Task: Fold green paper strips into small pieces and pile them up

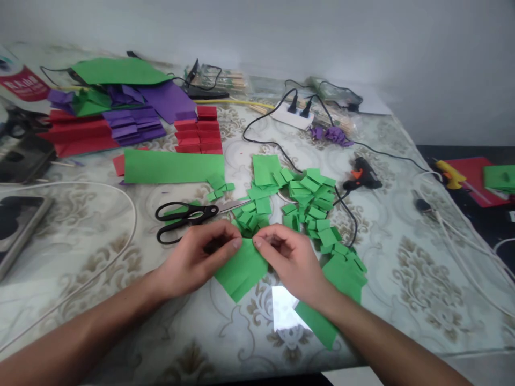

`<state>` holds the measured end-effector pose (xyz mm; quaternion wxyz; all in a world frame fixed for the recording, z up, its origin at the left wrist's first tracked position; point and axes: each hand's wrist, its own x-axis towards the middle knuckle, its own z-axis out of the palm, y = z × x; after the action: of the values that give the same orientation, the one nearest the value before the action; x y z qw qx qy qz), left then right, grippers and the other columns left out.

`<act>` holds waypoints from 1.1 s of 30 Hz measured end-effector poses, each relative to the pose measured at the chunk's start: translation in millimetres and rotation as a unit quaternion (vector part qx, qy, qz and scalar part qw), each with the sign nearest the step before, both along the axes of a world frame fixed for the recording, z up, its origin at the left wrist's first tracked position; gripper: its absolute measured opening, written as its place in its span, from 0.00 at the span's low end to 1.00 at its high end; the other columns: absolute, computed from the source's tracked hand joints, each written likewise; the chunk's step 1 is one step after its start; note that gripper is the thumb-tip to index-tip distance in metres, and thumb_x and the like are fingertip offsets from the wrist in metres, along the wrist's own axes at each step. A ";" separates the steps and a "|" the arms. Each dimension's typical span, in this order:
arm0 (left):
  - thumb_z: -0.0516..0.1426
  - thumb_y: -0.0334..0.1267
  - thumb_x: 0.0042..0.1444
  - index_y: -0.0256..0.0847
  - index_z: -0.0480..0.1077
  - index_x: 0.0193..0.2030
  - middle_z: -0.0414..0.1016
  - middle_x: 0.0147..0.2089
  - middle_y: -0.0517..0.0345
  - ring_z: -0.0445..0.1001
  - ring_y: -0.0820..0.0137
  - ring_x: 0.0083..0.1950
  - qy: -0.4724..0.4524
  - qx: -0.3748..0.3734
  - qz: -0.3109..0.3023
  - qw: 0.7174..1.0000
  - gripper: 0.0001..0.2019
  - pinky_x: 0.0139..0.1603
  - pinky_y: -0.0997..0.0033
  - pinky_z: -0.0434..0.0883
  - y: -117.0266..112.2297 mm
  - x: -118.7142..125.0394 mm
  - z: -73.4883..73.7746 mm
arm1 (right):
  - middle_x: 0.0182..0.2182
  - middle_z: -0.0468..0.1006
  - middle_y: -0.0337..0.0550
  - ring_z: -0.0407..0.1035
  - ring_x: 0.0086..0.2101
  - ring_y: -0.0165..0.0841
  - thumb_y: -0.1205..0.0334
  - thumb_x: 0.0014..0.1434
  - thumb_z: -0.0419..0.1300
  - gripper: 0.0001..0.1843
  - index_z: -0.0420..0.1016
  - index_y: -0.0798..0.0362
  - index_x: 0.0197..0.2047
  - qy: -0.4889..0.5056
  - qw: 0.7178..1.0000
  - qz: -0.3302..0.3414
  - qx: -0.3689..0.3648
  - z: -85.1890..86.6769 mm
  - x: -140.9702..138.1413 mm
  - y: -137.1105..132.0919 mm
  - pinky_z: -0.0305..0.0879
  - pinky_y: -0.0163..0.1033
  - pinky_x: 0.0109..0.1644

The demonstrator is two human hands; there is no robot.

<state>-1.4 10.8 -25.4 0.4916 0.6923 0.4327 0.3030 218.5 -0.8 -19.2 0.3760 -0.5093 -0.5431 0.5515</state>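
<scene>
A green paper piece (241,271) is pinched at its far edge between both my hands, its near corner pointing toward me. My left hand (197,257) closes thumb and fingers on the left of that edge. On the right of it, my right hand (292,262) pinches with thumb and forefinger. Black-handled scissors (189,214) lie just beyond my left hand, blades pointing right. Past my fingers is a heap of small green paper pieces (309,195). A larger green sheet (341,279) lies partly under my right forearm.
A green strip (173,167) and folded red paper (199,134) lie further back, near purple folded paper (134,124). A black glue gun (362,174) rests at right. A white power strip (293,115) has cords across the table. A phone (20,225) lies at left.
</scene>
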 end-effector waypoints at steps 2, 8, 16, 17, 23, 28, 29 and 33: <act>0.57 0.43 0.71 0.39 0.75 0.41 0.74 0.34 0.59 0.70 0.70 0.34 0.010 0.009 0.001 1.000 0.11 0.34 0.73 0.68 0.1 0.1 0.4 | 0.28 0.78 0.38 0.71 0.28 0.30 0.58 0.63 0.66 0.07 0.80 0.51 0.37 0.011 1.000 0.011 -0.006 -1.0 -0.3 -0.6 0.68 0.34 0.30; 0.58 0.39 0.70 0.39 0.75 0.42 0.78 0.36 0.58 0.74 0.70 0.36 0.007 0.031 -0.016 0.999 0.08 0.36 0.73 0.71 -0.4 2.8 1.5 | 0.30 0.82 0.39 0.76 0.31 0.32 0.60 0.62 0.66 0.04 0.80 0.51 0.37 0.015 0.999 0.033 0.010 -6.8 -2.3 -3.8 0.72 0.36 0.35; 0.59 0.36 0.69 0.40 0.75 0.40 0.78 0.34 0.59 0.75 0.71 0.35 0.004 0.044 -0.007 0.999 0.06 0.36 0.74 0.71 -2.5 3.3 1.5 | 0.27 0.80 0.38 0.74 0.29 0.31 0.62 0.61 0.66 0.03 0.79 0.50 0.34 0.007 1.000 0.028 0.013 -2.6 -1.1 -2.5 0.71 0.35 0.33; 0.59 0.36 0.69 0.40 0.75 0.40 0.78 0.34 0.59 0.75 0.71 0.35 0.003 0.042 -0.005 0.999 0.06 0.35 0.74 0.71 -1.9 3.5 1.4 | 0.27 0.79 0.38 0.73 0.29 0.31 0.62 0.61 0.66 0.03 0.79 0.50 0.34 0.007 1.000 0.026 0.012 -2.0 -0.9 -2.1 0.71 0.34 0.33; 0.59 0.38 0.69 0.39 0.76 0.40 0.78 0.34 0.59 0.74 0.71 0.34 0.003 0.040 0.002 0.999 0.06 0.35 0.74 0.70 0.2 4.9 0.1 | 0.29 0.81 0.38 0.75 0.30 0.31 0.62 0.60 0.66 0.02 0.79 0.51 0.36 0.016 0.999 0.040 0.006 -3.0 -1.4 -2.6 0.71 0.35 0.34; 0.59 0.38 0.69 0.39 0.75 0.40 0.78 0.34 0.58 0.74 0.70 0.35 -0.002 0.047 -0.006 0.999 0.07 0.36 0.73 0.71 -2.0 5.9 -1.7 | 0.29 0.81 0.39 0.73 0.29 0.30 0.60 0.64 0.66 0.05 0.79 0.51 0.36 0.006 0.997 0.074 0.003 -7.7 -2.2 -4.4 0.68 0.35 0.33; 0.59 0.38 0.69 0.39 0.75 0.40 0.77 0.35 0.58 0.74 0.70 0.35 -0.002 0.046 -0.005 0.999 0.07 0.36 0.73 0.71 -2.4 5.6 -2.1 | 0.28 0.81 0.38 0.73 0.29 0.30 0.59 0.64 0.65 0.06 0.80 0.52 0.37 0.004 0.997 0.076 0.002 -8.4 -2.1 -4.4 0.67 0.35 0.32; 0.58 0.39 0.70 0.40 0.74 0.40 0.75 0.35 0.60 0.72 0.71 0.35 -0.013 0.039 0.040 0.998 0.07 0.35 0.74 0.69 -1.9 3.2 -1.9 | 0.29 0.82 0.40 0.74 0.29 0.31 0.57 0.63 0.67 0.07 0.80 0.51 0.37 0.008 0.998 0.055 -0.016 -9.5 -1.8 -3.8 0.68 0.36 0.33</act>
<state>1.8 8.9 -27.3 0.4573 0.6892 0.4415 0.3479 216.7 -4.6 -28.7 0.3413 -0.4800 -0.5586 0.5841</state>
